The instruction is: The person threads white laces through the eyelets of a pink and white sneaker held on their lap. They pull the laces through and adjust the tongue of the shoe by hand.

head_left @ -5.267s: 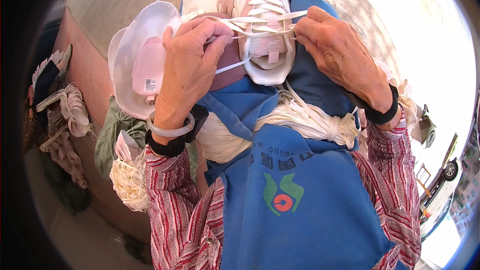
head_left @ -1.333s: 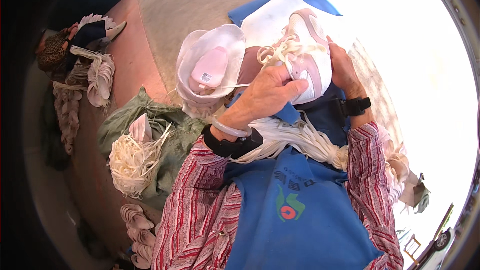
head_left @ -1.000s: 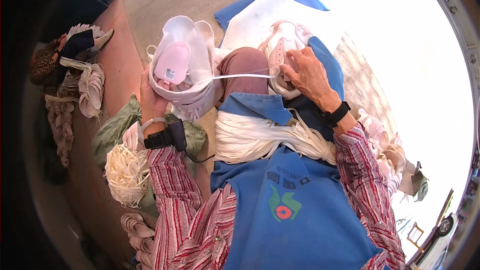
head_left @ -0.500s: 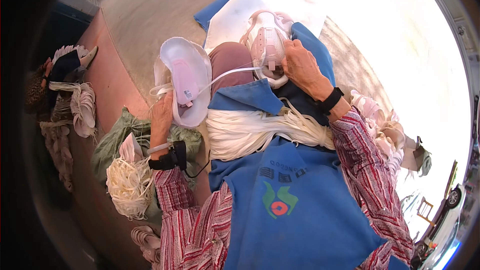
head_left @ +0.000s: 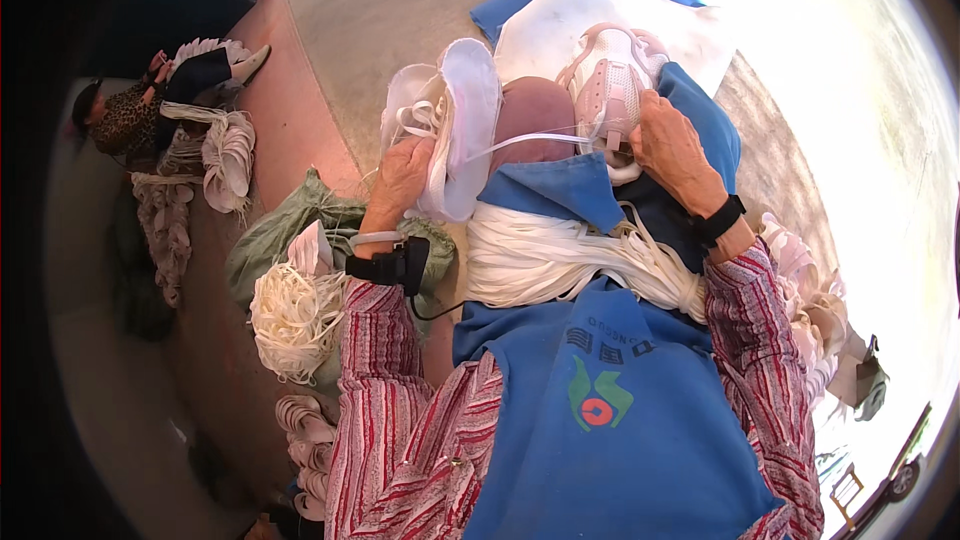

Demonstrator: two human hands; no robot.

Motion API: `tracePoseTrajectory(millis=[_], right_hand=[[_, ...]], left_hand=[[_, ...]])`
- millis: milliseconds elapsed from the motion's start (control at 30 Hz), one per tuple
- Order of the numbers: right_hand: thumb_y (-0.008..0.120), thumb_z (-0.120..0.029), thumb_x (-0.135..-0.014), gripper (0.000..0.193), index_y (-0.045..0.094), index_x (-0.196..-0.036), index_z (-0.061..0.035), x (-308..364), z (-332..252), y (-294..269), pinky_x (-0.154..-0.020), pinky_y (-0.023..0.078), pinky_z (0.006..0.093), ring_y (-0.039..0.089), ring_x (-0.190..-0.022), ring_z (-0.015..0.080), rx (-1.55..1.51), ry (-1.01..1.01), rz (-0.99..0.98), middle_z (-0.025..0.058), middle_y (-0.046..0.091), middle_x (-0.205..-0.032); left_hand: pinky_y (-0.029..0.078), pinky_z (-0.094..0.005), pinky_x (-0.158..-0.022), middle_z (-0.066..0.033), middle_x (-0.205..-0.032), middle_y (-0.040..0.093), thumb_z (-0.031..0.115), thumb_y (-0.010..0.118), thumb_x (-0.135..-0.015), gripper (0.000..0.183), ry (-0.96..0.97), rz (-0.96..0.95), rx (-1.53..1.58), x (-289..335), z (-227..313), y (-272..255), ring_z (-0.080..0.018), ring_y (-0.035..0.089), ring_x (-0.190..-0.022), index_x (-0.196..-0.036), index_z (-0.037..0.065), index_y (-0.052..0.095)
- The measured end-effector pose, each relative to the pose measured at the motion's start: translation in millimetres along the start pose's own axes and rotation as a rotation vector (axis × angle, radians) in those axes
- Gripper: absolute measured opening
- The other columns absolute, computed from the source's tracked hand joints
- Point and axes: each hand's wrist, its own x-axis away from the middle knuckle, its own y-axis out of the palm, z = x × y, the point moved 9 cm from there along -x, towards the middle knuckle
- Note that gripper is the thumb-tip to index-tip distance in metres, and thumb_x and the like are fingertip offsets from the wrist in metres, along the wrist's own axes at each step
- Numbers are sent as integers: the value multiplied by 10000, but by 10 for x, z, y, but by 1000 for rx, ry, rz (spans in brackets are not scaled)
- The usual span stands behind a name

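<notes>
My left hand point(head_left: 402, 180) is closed on the near edge of a white shoe upper point(head_left: 468, 130), held tilted beside my knee. Loose white loops show on its left side. A white shoelace point(head_left: 535, 139) stretches from it across to a pink and white sneaker upper point(head_left: 612, 88) lying on my lap. My right hand point(head_left: 682, 155) grips the right edge of that sneaker upper near its opening; the fingertips are partly hidden. A thick bundle of white shoelaces point(head_left: 560, 255) lies across my lap, on the blue apron point(head_left: 620, 450).
A tangled heap of white laces point(head_left: 295, 320) sits by a green sack point(head_left: 290, 230) on my left. Pale pink shoe pieces point(head_left: 800, 280) are stacked at my right. Farther left, another person point(head_left: 135, 115) sits among hanging shoe pieces. White and blue cloths point(head_left: 570, 15) spread beyond my knees.
The view has shifted, so everything sits farther right. My left hand has turned the white upper: its pink inner part is now hidden and the loose loops show. Both grips continue.
</notes>
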Motion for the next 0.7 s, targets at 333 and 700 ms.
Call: tracePoseTrajectory(millis=[333,700], right_hand=[[481,2,-784,207,486,-978,75,1,-29,-152,-746,469,499,567,-840,483,-156,-42,57,299,568,-900],[497,-10,-782,217,501,-984,68,97,-13,-214,-771,477,489,576,-872,476,-162,-15,71,305,576,-923]], left_hand=[[491,-395,-649,-152,-705,642,260,598,-928,274,-220,361,-436,381,58,-692,-289,641,-655,-952,4,691],[546,-338,-739,-97,-898,716,232,731,-846,405,-94,144,-286,259,-148,-458,-212,698,-799,-1225,123,642]])
